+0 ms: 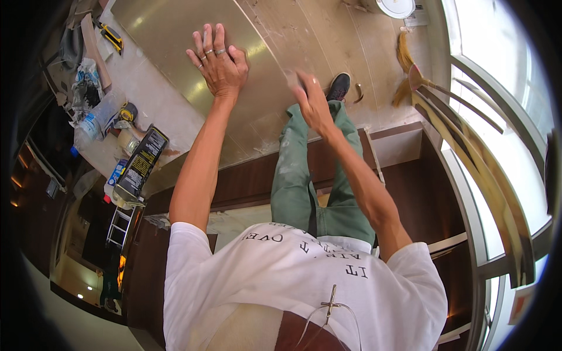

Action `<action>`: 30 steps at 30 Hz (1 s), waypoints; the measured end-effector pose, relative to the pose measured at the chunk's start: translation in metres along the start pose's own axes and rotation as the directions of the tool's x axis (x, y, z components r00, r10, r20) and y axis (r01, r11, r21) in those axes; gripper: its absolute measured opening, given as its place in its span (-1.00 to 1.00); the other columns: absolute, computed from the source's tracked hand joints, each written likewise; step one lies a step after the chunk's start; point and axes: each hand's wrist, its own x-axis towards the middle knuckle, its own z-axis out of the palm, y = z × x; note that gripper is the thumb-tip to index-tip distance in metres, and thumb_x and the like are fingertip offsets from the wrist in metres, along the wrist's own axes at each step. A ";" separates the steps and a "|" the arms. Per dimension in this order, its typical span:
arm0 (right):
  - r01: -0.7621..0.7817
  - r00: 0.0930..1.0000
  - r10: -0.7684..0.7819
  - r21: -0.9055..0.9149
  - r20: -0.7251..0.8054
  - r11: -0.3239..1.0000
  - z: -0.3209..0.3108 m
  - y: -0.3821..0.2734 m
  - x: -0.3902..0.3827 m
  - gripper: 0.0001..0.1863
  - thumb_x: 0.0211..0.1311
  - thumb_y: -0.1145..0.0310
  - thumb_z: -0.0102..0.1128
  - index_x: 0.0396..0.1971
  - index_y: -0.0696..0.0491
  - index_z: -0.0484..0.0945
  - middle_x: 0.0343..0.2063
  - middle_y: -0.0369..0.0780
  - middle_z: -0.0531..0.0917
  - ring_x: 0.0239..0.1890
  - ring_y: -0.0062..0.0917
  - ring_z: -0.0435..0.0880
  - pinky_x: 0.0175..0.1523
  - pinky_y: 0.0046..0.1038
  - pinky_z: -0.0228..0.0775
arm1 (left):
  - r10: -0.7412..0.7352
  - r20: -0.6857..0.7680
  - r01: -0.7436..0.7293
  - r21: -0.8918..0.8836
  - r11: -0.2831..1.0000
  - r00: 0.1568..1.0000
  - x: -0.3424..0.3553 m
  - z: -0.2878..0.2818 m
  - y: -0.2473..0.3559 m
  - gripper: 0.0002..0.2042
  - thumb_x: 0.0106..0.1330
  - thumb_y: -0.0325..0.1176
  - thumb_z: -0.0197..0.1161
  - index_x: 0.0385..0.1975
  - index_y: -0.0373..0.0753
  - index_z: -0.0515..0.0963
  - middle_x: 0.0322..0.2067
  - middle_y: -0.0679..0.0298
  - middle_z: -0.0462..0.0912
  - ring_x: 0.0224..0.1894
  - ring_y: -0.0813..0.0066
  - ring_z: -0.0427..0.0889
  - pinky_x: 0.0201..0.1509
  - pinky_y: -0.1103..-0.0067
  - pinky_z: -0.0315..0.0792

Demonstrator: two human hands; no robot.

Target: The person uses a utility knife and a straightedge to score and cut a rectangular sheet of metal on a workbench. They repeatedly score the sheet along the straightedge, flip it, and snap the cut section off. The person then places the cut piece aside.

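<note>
My left hand [221, 65] lies flat on a large, brownish-grey glossy panel [161, 32], its fingers spread and ringed, holding nothing. My right hand [311, 99] is at the panel's pale edge [270, 50], right of my left hand, fingers bent around a small, pale thing that motion blurs too much to name. Below that hand show my legs in green trousers [290, 169] and a dark shoe [338, 88].
Left lie a yellow-black cutter [110, 36], bottles [88, 127], a tape measure [127, 111] and a long dark container [140, 167]. Right are a straw broom [414, 76], long strips [492, 193] by a window and a bucket [393, 7]. Dark wooden cabinetry [415, 187] stands below.
</note>
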 end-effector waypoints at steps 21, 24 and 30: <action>0.115 0.992 -0.115 0.002 -0.052 0.993 0.010 -0.019 0.052 -0.54 0.44 0.16 0.10 0.16 0.18 0.47 -0.07 0.10 0.59 0.01 0.01 0.52 0.13 -0.15 0.34 | 0.040 -0.020 -0.040 -0.015 0.999 0.999 0.002 0.002 0.000 -0.39 0.28 -0.28 0.03 0.42 0.00 0.28 0.44 0.24 0.24 0.54 0.09 0.05 0.55 -0.09 -0.21; 0.042 0.999 -0.043 -0.035 -0.021 0.999 -0.006 -0.018 -0.005 -0.51 0.42 0.16 0.11 0.18 0.19 0.45 -0.06 0.11 0.58 0.01 0.01 0.52 0.14 -0.14 0.34 | 0.010 -0.001 -0.010 -0.013 1.000 1.000 0.000 -0.003 0.000 -0.39 0.28 -0.28 0.02 0.42 0.00 0.28 0.45 0.24 0.23 0.54 0.08 0.05 0.54 -0.09 -0.21; 0.057 0.997 -0.058 -0.020 -0.048 0.998 0.015 -0.022 0.094 -0.45 0.40 0.12 0.12 0.26 0.15 0.41 0.02 0.09 0.58 0.08 -0.03 0.53 0.21 -0.13 0.33 | 0.051 -0.022 -0.052 -0.028 0.998 0.998 0.011 0.007 0.007 -0.38 0.26 -0.28 0.02 0.41 0.00 0.28 0.46 0.26 0.21 0.55 0.09 0.04 0.55 -0.08 -0.23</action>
